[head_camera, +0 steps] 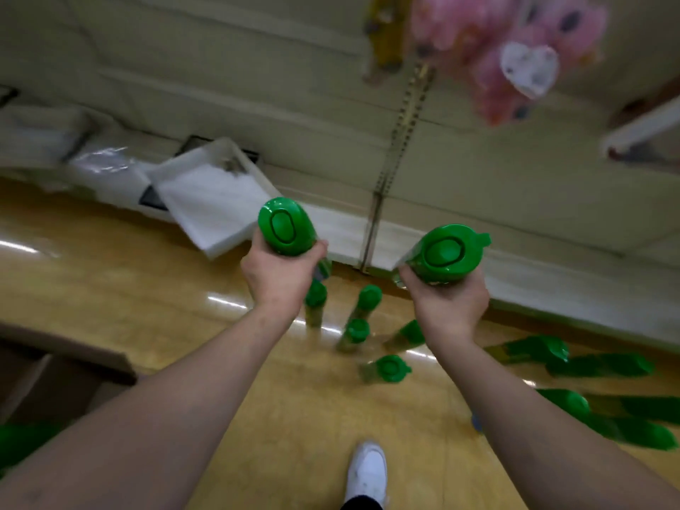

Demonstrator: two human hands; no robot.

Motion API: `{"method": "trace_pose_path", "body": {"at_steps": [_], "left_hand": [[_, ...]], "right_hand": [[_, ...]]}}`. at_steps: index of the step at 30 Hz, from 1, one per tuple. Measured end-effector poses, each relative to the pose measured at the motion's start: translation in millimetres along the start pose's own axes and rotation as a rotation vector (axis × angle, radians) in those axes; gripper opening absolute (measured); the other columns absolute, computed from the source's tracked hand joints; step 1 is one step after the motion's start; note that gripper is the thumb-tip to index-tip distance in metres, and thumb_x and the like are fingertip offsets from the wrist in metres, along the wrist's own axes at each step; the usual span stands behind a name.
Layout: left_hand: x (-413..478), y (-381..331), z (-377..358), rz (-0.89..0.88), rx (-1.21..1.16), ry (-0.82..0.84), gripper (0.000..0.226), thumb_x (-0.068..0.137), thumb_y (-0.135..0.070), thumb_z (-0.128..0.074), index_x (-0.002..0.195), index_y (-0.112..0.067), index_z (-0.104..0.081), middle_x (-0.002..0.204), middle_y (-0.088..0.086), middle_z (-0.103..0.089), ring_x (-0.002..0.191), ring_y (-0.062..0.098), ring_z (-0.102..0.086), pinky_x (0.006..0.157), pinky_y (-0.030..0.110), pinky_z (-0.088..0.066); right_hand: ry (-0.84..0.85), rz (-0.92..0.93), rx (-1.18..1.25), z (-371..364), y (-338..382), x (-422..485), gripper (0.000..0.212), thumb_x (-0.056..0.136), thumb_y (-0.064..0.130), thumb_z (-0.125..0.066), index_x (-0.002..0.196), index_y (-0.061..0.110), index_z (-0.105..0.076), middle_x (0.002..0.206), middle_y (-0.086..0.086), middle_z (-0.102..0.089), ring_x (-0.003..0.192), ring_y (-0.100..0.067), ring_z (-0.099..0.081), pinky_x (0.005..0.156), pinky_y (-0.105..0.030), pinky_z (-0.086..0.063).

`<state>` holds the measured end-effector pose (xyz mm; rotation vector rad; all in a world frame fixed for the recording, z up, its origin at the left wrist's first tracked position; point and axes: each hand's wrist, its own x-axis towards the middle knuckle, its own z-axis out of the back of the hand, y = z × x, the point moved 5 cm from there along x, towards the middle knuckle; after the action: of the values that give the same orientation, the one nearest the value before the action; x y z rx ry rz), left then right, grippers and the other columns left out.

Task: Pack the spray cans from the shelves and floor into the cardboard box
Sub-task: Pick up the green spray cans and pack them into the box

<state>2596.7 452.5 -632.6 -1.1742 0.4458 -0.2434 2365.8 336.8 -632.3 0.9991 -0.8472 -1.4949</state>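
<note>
My left hand (pixel 279 277) grips one green-capped spray can (pixel 285 228) upright, its cap facing the camera. My right hand (pixel 447 307) grips a second green-capped spray can (pixel 447 254) the same way. Both are held above the wooden floor. Below them several more spray cans (pixel 368 300) stand on the floor. Others lie on their sides at the right (pixel 596 366). The cardboard box (pixel 59 366) shows at the left edge, its flap open; its inside is mostly out of sight.
A white tray (pixel 209 204) leans against the pale shelf base (pixel 515 222). Pink plush toys (pixel 515 49) hang at the upper right. My white shoe (pixel 368 473) stands on the glossy floor at the bottom. A green can cap (pixel 22 443) shows at the far lower left.
</note>
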Motion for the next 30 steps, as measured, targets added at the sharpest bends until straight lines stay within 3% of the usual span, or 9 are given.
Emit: {"method": "trace_pose_path", "body": {"at_steps": [4,6,8,15,17,20,23,27,30], "left_hand": [[28.6,22.4,105.7,0.055,0.037,-0.164,0.064,0.057,-0.039,-0.094,0.112,-0.026,-0.064,0.098,-0.009,-0.067,0.099,0.015,-0.065,0.093,0.024,-0.048],[38.4,36.0,159.4,0.06,0.045,-0.259,0.063,0.055,-0.043,-0.093,0.108,-0.026,-0.064,0.095,-0.008,-0.068,0.098,0.02,-0.067,0.094,0.03,-0.052],[42.4,51.6,212.4,0.089,0.046,-0.324,0.06,0.059,-0.039,-0.093,0.108,-0.027,-0.061,0.095,-0.009,-0.063,0.097,0.017,-0.063,0.091,0.024,-0.046],[37.5,122.3,387.4,0.21,0.043,-0.55,0.064,0.066,-0.032,-0.093,0.121,-0.019,-0.062,0.1,-0.011,-0.056,0.1,0.006,-0.05,0.094,0.018,-0.034],[31.2,140.3,429.2,0.238,0.067,-0.629,0.065,0.064,-0.034,-0.093,0.12,-0.017,-0.063,0.105,-0.007,-0.062,0.104,0.01,-0.056,0.097,0.022,-0.037],[21.7,167.5,483.5,0.302,0.082,-0.698,0.064,0.064,-0.041,-0.092,0.117,-0.02,-0.064,0.117,0.001,-0.069,0.115,0.021,-0.06,0.099,0.026,-0.04],[8.4,190.8,529.5,0.327,0.062,-0.764,0.059,0.063,-0.044,-0.092,0.112,-0.025,-0.063,0.108,-0.005,-0.068,0.108,0.014,-0.061,0.093,0.023,-0.04],[3.2,214.1,569.5,0.335,0.028,-0.815,0.051,0.064,-0.043,-0.091,0.099,-0.035,-0.055,0.089,-0.021,-0.056,0.095,0.002,-0.054,0.089,0.02,-0.04],[8.2,228.4,586.3,0.308,0.033,-0.793,0.053,0.062,-0.045,-0.092,0.101,-0.037,-0.057,0.085,-0.026,-0.053,0.096,0.001,-0.055,0.091,0.023,-0.045]], "right_hand": [[0.166,0.079,-0.029,-77.4,32.1,-57.7,0.057,0.064,0.026,-0.094,0.105,0.032,-0.055,0.09,0.024,-0.057,0.098,-0.008,-0.057,0.083,-0.009,-0.04],[0.266,0.086,-0.024,-116.2,42.6,-88.8,0.054,0.063,0.024,-0.094,0.101,0.033,-0.057,0.089,0.02,-0.061,0.098,-0.009,-0.06,0.084,-0.015,-0.043],[0.356,0.109,-0.018,-154.6,50.9,-122.6,0.052,0.062,0.023,-0.095,0.097,0.034,-0.057,0.088,0.02,-0.062,0.098,-0.01,-0.062,0.087,-0.022,-0.044],[0.719,0.24,-0.105,-279.0,54.5,-259.6,0.076,0.058,0.033,-0.092,0.126,0.021,-0.059,0.112,0.012,-0.061,0.108,-0.008,-0.057,0.095,-0.026,-0.044],[0.801,0.285,-0.143,-307.1,50.1,-298.6,0.071,0.054,0.04,-0.089,0.116,0.026,-0.057,0.105,0.013,-0.061,0.102,-0.009,-0.058,0.091,-0.029,-0.047],[0.901,0.367,-0.205,-341.4,36.0,-355.5,0.058,0.059,0.028,-0.094,0.101,0.03,-0.054,0.088,0.017,-0.06,0.09,-0.011,-0.06,0.084,-0.03,-0.051],[1.004,0.445,-0.278,-366.3,21.7,-405.3,0.055,0.06,0.025,-0.094,0.099,0.029,-0.055,0.085,0.026,-0.058,0.085,-0.008,-0.06,0.08,-0.027,-0.051],[1.104,0.543,-0.373,-388.3,9.1,-451.5,0.05,0.061,0.03,-0.093,0.101,0.021,-0.065,0.084,0.029,-0.059,0.077,0.007,-0.056,0.066,-0.004,-0.04],[1.109,0.566,-0.413,-399.9,2.2,-471.3,0.058,0.06,0.036,-0.093,0.108,0.018,-0.068,0.087,0.023,-0.062,0.081,0.0,-0.058,0.067,-0.002,-0.037]]}}
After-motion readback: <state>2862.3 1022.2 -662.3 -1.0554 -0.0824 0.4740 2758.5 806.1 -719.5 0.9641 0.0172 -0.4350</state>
